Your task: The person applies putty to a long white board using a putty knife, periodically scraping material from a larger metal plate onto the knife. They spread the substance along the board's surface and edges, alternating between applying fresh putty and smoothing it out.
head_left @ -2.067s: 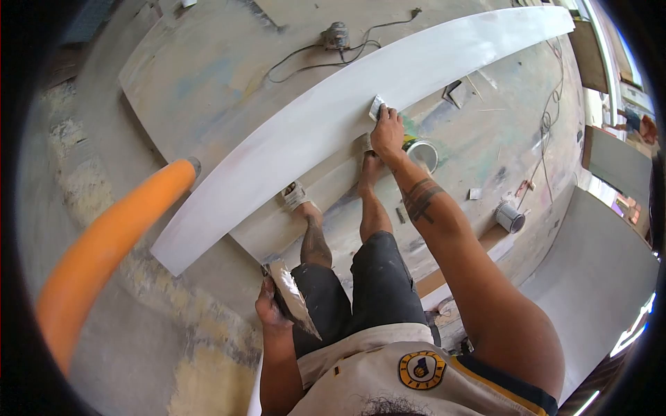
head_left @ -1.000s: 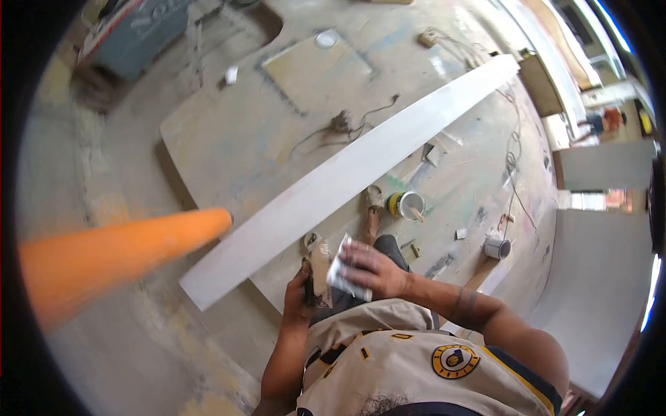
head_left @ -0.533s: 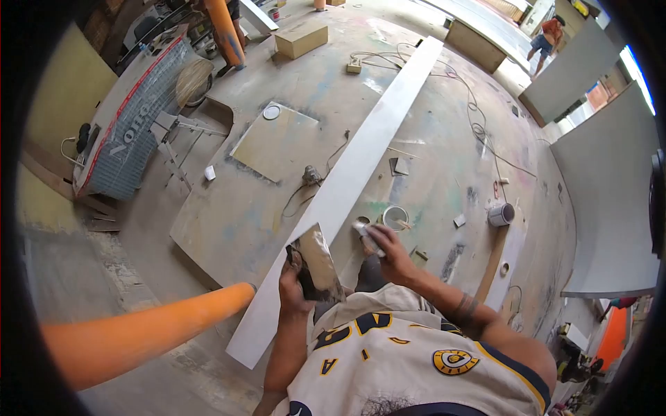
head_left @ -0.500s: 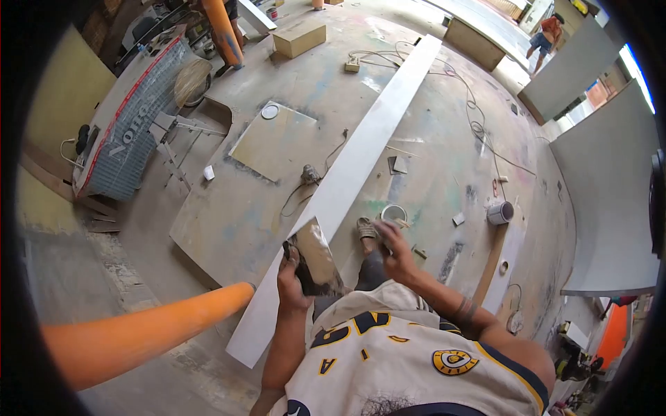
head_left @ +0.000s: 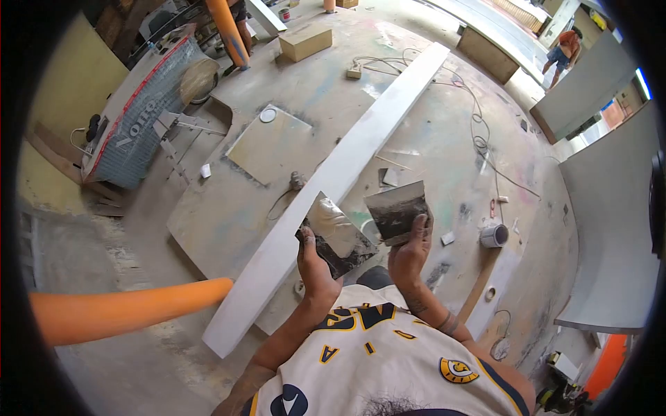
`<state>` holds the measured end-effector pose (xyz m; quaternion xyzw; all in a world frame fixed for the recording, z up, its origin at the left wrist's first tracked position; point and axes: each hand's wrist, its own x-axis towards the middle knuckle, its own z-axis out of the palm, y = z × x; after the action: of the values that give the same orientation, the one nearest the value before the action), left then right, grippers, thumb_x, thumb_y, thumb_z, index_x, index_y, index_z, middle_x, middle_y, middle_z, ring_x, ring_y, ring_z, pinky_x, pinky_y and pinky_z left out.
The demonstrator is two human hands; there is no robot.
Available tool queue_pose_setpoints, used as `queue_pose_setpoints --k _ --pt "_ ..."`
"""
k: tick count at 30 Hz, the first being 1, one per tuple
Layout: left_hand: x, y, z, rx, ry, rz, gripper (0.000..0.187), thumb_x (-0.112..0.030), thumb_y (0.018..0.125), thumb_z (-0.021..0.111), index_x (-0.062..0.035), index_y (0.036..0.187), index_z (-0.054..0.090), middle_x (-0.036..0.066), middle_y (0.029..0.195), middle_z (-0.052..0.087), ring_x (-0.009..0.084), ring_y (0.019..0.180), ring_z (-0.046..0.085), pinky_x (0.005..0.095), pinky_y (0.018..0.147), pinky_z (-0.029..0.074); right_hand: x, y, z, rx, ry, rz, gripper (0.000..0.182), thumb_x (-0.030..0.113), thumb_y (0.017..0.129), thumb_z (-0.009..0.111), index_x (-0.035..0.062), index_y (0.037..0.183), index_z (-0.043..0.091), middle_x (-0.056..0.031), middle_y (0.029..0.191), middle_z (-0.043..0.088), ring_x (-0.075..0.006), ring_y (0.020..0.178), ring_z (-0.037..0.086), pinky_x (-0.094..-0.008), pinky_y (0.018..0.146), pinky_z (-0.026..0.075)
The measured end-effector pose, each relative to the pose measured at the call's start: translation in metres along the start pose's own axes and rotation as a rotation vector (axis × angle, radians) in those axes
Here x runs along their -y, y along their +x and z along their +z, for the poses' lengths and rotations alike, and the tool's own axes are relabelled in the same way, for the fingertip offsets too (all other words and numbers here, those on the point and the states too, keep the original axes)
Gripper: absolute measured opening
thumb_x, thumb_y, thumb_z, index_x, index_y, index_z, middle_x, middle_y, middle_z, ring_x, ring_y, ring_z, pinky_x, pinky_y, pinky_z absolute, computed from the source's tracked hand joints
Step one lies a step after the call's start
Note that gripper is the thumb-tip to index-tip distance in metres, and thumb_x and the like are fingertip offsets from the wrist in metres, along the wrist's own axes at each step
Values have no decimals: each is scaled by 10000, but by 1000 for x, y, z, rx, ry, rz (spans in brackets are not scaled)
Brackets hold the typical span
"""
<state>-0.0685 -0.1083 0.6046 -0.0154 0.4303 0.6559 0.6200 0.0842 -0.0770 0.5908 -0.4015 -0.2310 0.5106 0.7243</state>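
My left hand [head_left: 319, 270] is closed on the near edge of a flat putty plate [head_left: 340, 227], which carries a glossy beige smear on its far part and dark stains nearer me. My right hand [head_left: 409, 258] grips a squarish putty spreader [head_left: 397, 211], its face dark and smeared, thumb along its right side. The two tools are held up in front of my body, close together but apart. Beneath and beyond the plate, a long white board [head_left: 368, 128] runs diagonally away from me.
An orange post [head_left: 132, 308] juts in from the left. On the stained floor are a flat panel [head_left: 267, 149] with a round lid, a paint can [head_left: 494, 236], a cardboard box [head_left: 305, 43] and looping cables [head_left: 479, 128]. Another person [head_left: 563, 55] is at the far right.
My right hand has turned and come nearer the plate, so the spreader's face now shows. The left hand has moved right with the plate, which is tilted differently. The view has shifted slightly.
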Motion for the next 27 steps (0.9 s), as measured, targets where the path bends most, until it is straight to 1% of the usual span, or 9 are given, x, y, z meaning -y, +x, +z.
queue_pose_setpoints --k 3,4,5,7,10,14,17,20,27 --pt "52 -10 56 -49 80 5 537 -465 993 534 -84 1367 474 108 1228 597 275 1073 640 445 887 555 34 14 -24 34 -60 -182 278 121 1011 483 70 1277 549 -150 1361 510 -243 1163 577 -383 948 502" --pt "69 -15 73 -36 98 30 456 -393 1018 525 -69 1338 501 94 1189 616 228 1051 636 393 886 549 34 20 -52 56 -221 -177 420 10 963 458 76 1377 433 -154 1394 443 -246 1201 520 -363 976 463" --pt "83 -17 85 -25 112 23 456 -393 1018 525 -69 1338 501 94 1189 616 228 1051 636 393 886 549 40 27 -67 38 -215 -185 420 10 963 458 76 1377 433 -154 1394 443 -246 1201 520 -363 976 463" --pt "103 -14 104 37 152 162 373 -304 1037 515 -48 1309 525 85 1170 623 181 1028 623 357 893 530 54 43 -80 159 27 -228 498 -22 948 436 72 1423 321 -157 1338 449 -217 1170 506 -351 994 441" --pt "128 -11 126 73 316 357 339 -269 1044 511 3 1239 565 96 1110 643 158 978 598 323 868 499 87 64 -103 408 -128 -391 500 -29 954 410 61 1424 264 -135 1291 464 -176 1160 483 -341 1002 425" --pt "144 -4 153 22 599 708 332 -247 1042 519 59 1150 585 121 1013 657 163 896 581 316 808 485 111 99 -131 560 -294 -422 531 -103 922 375 56 1414 257 -171 1262 522 -181 1098 552 -345 967 457" --pt "147 3 170 37 733 781 305 -216 1034 529 73 1114 585 139 964 655 180 855 582 336 782 486 136 118 -136 651 -507 -415 490 -116 903 419 37 1365 364 -160 1144 601 -185 985 603 -336 903 492" --pt "159 18 185 87 713 729 284 -201 1028 538 72 1086 595 146 931 650 189 836 586 348 767 488 157 135 -147 726 -679 -162 454 -86 859 530 22 1294 457 -156 1052 662 -183 897 616 -319 830 508" --pt "190 57 231 219 773 674 245 -189 1030 538 49 1016 595 99 874 625 163 794 557 319 729 477 198 192 -156 733 -776 188 351 -8 883 540 -10 1232 504 -165 1013 679 -175 862 589 -328 812 494"
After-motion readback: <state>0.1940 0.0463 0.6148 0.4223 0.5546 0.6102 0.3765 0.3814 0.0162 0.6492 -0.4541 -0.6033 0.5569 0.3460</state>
